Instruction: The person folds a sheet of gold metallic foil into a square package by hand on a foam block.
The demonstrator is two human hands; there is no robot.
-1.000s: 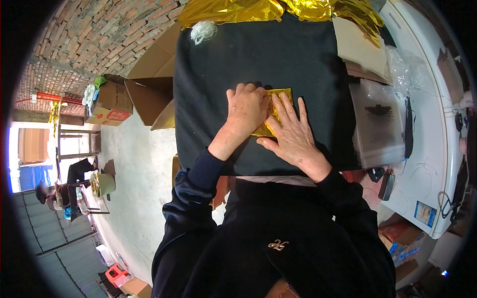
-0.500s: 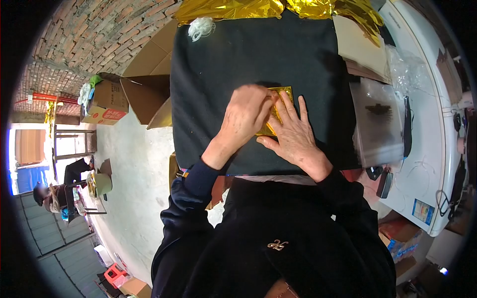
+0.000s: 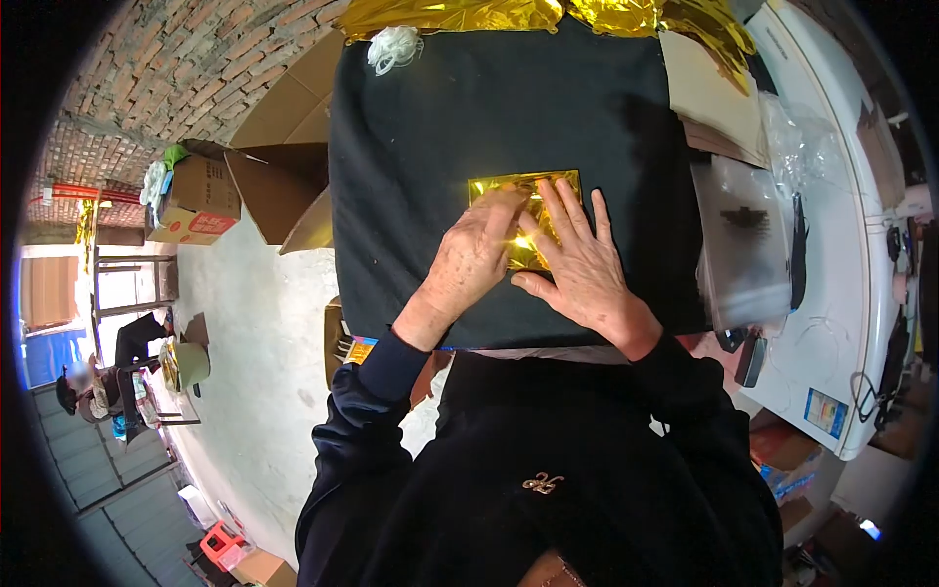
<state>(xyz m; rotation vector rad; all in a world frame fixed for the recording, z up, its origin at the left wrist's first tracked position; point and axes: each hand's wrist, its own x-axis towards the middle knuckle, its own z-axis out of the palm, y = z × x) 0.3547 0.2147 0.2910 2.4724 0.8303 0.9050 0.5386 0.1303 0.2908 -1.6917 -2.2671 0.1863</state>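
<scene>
A shiny gold foil square, perhaps a foil-covered panel, lies flat on the black cloth. My right hand rests palm down over its right part, fingers stretched and spread. Over the left part is my left hand, its fingers bent and blurred by motion, so I cannot make out whether they pinch the foil. Both hands hide much of the square, while its top edge and upper left corner show.
Crumpled gold foil lines the far edge beside a bundle of white string. Cardboard sheets and clear plastic bags lie right, by a white appliance. Open cardboard boxes stand left. A person sits farther left.
My left hand has moved down and slightly right over the foil square, uncovering its upper left corner. My right hand stays spread on it. The whole view has shifted slightly.
</scene>
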